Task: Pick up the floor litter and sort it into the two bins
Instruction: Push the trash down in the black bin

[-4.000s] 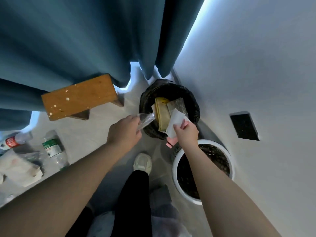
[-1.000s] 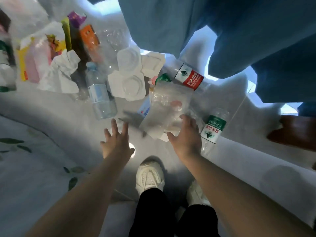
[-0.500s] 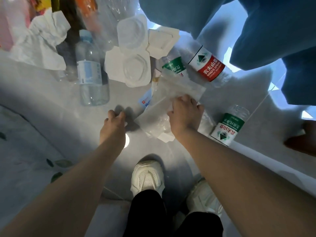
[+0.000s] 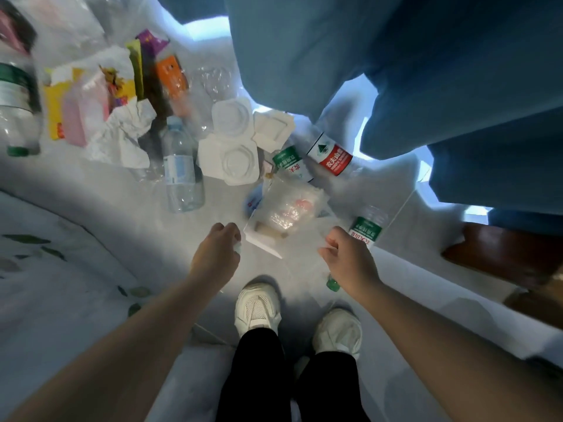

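Observation:
Litter lies spread on the pale floor. My left hand [image 4: 215, 254] is curled and pinches a small white scrap [image 4: 238, 247]. My right hand [image 4: 350, 257] is curled too, thumb and forefinger pinching a thin clear plastic film [image 4: 304, 263] whose edges barely show. Just beyond both hands lies a clear plastic bag [image 4: 289, 208] on a white card. A green-label bottle [image 4: 365, 231] lies under my right hand, its green cap [image 4: 332, 283] showing below the wrist. Neither bin is in view.
Farther off lie a clear water bottle [image 4: 179, 169], white moulded trays [image 4: 231, 147], a red-label bottle [image 4: 333, 158], crumpled paper [image 4: 122, 138] and coloured wrappers [image 4: 91, 102]. Blue curtains [image 4: 396, 71] hang at the back. A wooden stool [image 4: 502, 254] stands right. My shoes [image 4: 257, 309] are below.
Both hands have drawn back from the pile towards me and lifted. The left now holds the white scrap; the right has left the plastic bag, pinching clear film.

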Motion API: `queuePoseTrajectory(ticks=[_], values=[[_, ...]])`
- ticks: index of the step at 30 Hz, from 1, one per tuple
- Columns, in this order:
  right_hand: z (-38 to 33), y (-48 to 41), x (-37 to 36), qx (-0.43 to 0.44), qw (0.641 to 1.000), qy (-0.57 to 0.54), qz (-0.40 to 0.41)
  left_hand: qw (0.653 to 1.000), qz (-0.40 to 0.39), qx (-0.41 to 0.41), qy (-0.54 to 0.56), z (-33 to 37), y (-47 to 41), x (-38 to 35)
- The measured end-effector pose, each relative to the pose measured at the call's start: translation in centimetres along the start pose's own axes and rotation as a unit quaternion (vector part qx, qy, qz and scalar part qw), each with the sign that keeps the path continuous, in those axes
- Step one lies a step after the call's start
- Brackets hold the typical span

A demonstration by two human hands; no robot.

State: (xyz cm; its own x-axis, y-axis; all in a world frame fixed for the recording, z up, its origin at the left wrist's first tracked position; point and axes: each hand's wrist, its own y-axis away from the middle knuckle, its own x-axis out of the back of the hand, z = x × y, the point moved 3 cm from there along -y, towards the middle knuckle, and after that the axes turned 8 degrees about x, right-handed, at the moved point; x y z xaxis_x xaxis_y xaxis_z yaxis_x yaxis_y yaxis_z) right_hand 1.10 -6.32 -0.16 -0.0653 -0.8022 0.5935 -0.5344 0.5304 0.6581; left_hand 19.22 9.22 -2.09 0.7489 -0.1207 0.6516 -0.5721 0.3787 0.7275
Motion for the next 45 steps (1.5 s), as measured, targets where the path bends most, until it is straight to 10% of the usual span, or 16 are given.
queuePoseTrajectory(ticks=[22,45], values=[[-1.6,26.5,19.9,-0.078,0.948,-0.235,0.200,0.974,-0.016,-0.225,-0.011,21.5,26.1,15.6],[47.0,57.0,17.3,-0.390,0.713,-0.426,0.397,0.887,-0.193,-0.350,-0.231,48.6,51.5,-29.7]])
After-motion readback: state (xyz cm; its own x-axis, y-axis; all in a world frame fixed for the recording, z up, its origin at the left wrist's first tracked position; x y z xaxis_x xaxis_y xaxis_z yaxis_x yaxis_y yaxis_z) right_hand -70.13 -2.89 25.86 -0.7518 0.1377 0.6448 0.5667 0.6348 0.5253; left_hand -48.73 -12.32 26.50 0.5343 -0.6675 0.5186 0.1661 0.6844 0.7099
